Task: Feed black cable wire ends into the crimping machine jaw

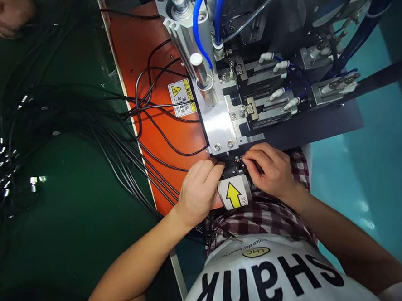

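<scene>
My left hand (201,189) is closed at the near edge of the machine, its thumb and fingers pinched on a black cable that the hand mostly hides. Just to the right, my right hand (270,169) pinches the thin wire ends (238,159) of that cable between thumb and forefinger. Both hands are beside the small black block (234,171) at the machine's front, below the metal plate (216,127). Under the fingertips sits a white label with a yellow arrow (233,195).
Several black cables (119,151) with shiny connectors run across the dark green table (74,249) onto the orange base (161,171). A pneumatic cylinder (187,33) with blue hoses (198,19) rises above the plate. Another person's hand (5,15) is at the upper left.
</scene>
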